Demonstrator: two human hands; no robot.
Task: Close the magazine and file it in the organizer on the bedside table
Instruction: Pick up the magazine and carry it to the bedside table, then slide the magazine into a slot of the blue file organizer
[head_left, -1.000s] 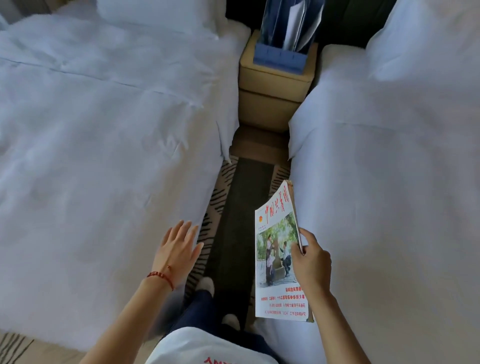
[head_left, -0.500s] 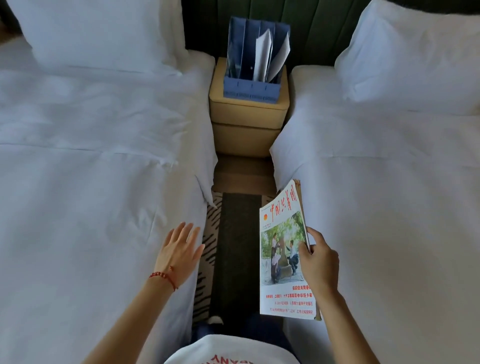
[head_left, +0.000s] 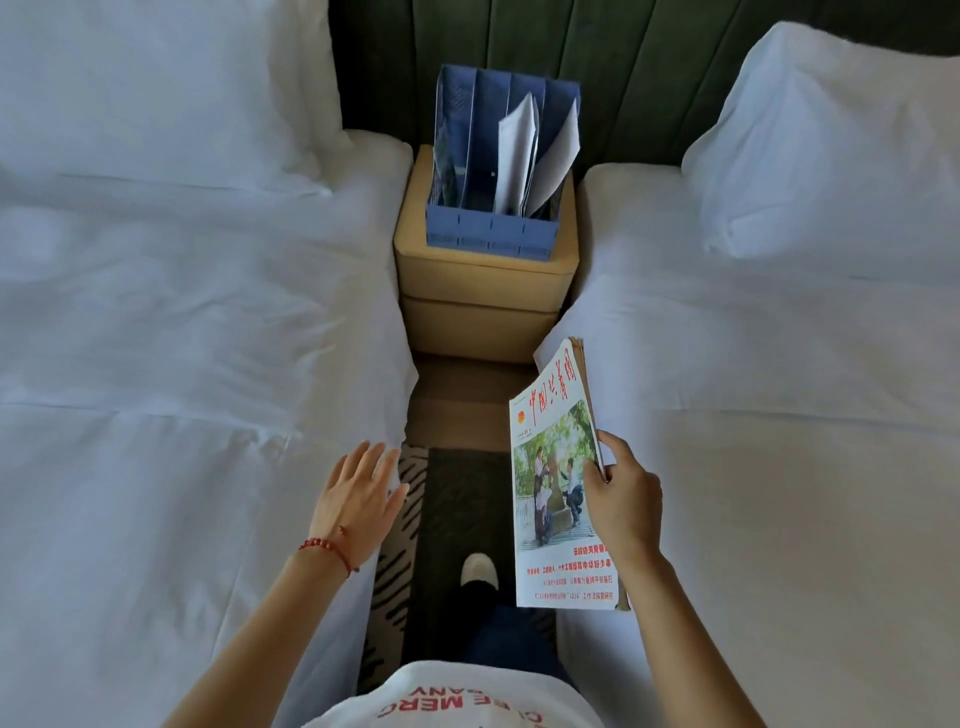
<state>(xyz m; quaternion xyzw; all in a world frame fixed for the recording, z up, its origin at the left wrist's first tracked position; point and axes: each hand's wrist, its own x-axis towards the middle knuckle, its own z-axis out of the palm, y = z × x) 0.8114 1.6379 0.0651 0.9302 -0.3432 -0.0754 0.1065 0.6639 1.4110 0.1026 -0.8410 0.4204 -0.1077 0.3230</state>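
The closed magazine, white with red lettering and a photo on its cover, is held over the aisle at the right bed's edge. My right hand grips its right edge, thumb on the cover. My left hand hovers open beside the left bed, a red bracelet on its wrist. Straight ahead, the blue slotted organizer stands on the tan bedside table. White papers lean in its right slots; the left slots look free.
Two white beds flank a narrow aisle: the left bed and the right bed, each with a pillow at the head. A dark striped carpet runs down the aisle, where my foot shows. A dark green headboard wall stands behind the table.
The view has moved forward and tilted up, so the organizer and bedside table are nearer and fully visible. My right hand still holds the closed magazine; my left hand stays open.
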